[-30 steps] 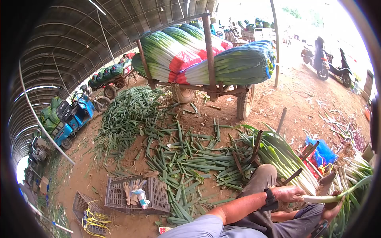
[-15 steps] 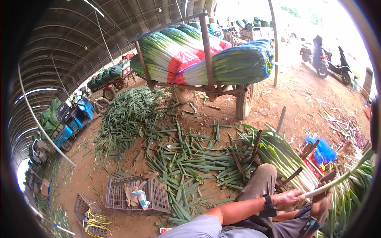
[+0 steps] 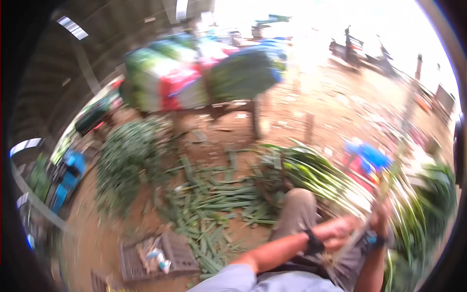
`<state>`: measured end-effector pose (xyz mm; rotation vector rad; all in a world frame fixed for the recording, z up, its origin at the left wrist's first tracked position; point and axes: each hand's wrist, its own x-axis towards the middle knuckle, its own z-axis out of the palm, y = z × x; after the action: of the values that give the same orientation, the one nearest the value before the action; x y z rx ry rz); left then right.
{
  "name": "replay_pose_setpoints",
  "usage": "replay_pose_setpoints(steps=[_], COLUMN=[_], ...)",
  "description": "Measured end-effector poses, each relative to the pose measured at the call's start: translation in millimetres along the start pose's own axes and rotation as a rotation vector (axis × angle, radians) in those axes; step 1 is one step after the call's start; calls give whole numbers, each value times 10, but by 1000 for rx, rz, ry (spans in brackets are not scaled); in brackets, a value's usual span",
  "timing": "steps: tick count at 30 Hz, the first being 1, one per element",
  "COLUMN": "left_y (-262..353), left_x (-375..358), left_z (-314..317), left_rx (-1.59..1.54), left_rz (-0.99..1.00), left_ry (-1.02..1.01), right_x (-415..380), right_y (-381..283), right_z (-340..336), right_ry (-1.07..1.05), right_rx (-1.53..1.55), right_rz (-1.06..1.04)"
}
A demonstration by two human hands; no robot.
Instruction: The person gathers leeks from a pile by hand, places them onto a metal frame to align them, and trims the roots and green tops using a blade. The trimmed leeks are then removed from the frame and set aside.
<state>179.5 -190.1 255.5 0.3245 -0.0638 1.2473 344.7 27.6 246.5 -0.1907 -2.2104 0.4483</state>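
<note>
A leek [image 3: 351, 246] slants up across my lap, its roots low and its leafy top blurred at the upper right. My right hand [image 3: 380, 214], with a band on the wrist, is closed around its stalk. My left hand [image 3: 343, 229], wearing a black watch, is beside the stalk; motion blur hides whether its fingers touch it. A pile of long leeks [image 3: 323, 180] with white stems lies just beyond my knee. More leeks [image 3: 413, 209] lie at my right side.
Cut green leaves [image 3: 224, 194] cover the ground ahead. A plastic crate [image 3: 182, 253] with gloves on it stands at lower left. Beyond is a cart loaded with bundled leeks [image 3: 243, 73]. A blue plastic bag [image 3: 369, 155] lies past the pile. Scooters [image 3: 352, 51] stand at far right.
The view has swung and blurred. The leek has turned steeper, its root end now low over my lap. My right hand has moved up along the left side of the leeks beside me.
</note>
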Motion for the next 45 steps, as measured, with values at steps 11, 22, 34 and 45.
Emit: replay_pose_setpoints(steps=[11, 22, 34, 45], left_y=[1209, 1868, 1362, 1211], left_x=[245, -142, -703, -612], left_z=[220, -237, -193, -247], left_rx=[1128, 375, 308, 515], left_rz=[418, 764, 754, 737], left_ry=[661, 486, 525, 686], right_x=[915, 685, 504, 90], right_y=[-787, -846, -712, 68], right_z=[-374, -469, -601, -299], right_ry=[-234, -646, -523, -305], right_rx=[683, 534, -78, -300], right_rz=[929, 878, 559, 441])
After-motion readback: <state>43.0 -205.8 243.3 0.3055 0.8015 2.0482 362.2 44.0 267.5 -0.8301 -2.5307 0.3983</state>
